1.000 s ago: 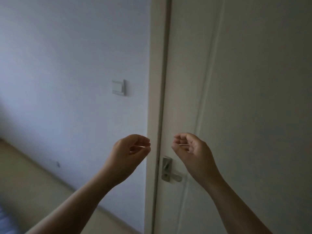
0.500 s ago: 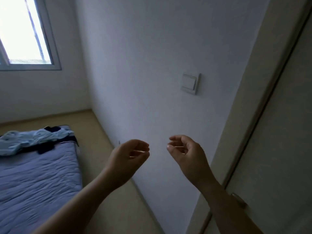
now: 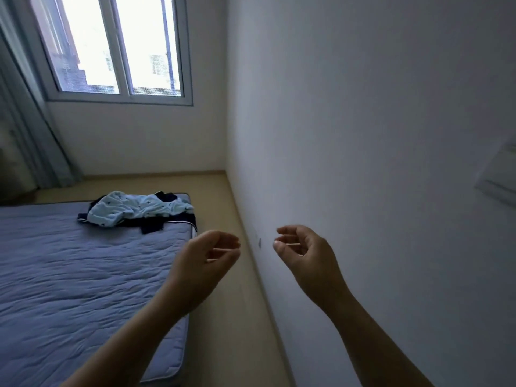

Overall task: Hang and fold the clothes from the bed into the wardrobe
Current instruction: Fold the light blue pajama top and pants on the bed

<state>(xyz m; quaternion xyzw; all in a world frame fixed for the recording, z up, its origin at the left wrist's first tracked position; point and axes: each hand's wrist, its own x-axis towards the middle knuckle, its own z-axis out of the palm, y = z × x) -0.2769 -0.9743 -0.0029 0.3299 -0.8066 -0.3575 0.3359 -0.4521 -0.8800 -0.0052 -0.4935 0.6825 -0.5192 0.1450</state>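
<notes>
- Plain white walls (image 3: 363, 135) meet in a corner of a dim bedroom. A white-framed two-pane window (image 3: 120, 48) set high in the far wall lets in bright daylight.
- Pale grey curtain folds (image 3: 36, 141) hang down the left edge of the view, beside the window.
- A low bed with a blue-grey quilted cover (image 3: 69, 275) fills the lower left. Its right side runs parallel to the near wall, with a strip of beige floor (image 3: 223, 317) between them.
- The clothes lie in a loose heap on the far right corner of the bed. A crumpled light blue garment with small dark marks (image 3: 134, 208) sits on top of dark navy clothing (image 3: 152, 226), which spreads out beneath it to the mattress edge.
- The left hand (image 3: 205, 261) is raised in mid-air over the right edge of the bed, well short of the heap. Its fingers are loosely curled towards the thumb, and nothing can be seen in its grasp.
- The right hand (image 3: 304, 255) is held at about the same height in front of the near wall, apart from the left hand. Its fingers are curled in the same relaxed way, and it holds nothing visible.
- A small dark spot (image 3: 259, 243) shows low on the near wall, between the two hands.
- A white rectangular switch plate (image 3: 499, 177) is partly cut off at the right edge.
</notes>
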